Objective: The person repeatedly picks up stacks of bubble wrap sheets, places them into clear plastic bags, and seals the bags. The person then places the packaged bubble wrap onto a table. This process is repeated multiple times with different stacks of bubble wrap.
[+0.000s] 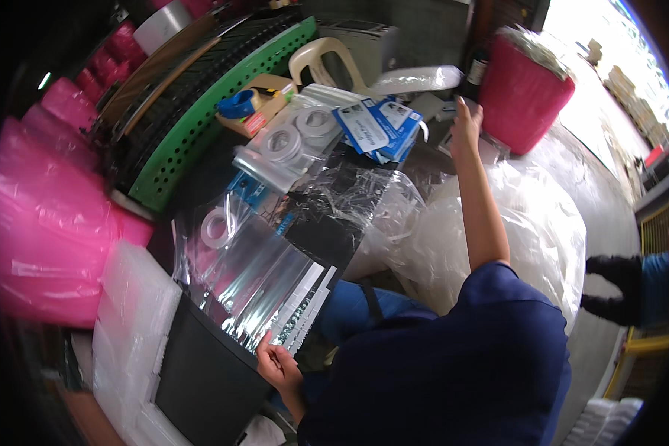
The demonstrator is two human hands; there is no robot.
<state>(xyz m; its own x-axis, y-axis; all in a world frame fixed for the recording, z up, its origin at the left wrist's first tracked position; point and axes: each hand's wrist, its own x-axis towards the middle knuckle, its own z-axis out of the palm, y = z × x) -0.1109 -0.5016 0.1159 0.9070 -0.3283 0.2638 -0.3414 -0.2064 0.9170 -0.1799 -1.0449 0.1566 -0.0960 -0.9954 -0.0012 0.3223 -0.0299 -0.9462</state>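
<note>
My left hand (279, 369) is at the near edge of a stack of clear plastic sleeves (260, 286) with white strips along one side. Its fingers are partly bent and apart, and nothing shows in them. My right arm stretches far out to the right over a big translucent plastic bag (513, 223). At its end my right hand (466, 130) is open, fingers spread. Just beyond its fingertips is a long clear plastic-wrapped packet (418, 79); I cannot tell whether it rests on anything. A pink wrapped bundle (524, 93) stands beside this hand.
Tape rolls (281, 143), blue-and-white packets (379, 126) and a small carton (256, 108) crowd the black table's far end. A beige chair (327, 56) stands behind. Pink wrapped rolls (44, 223) and white foam (130, 327) flank the left. Another person's legs (624, 290) show at right.
</note>
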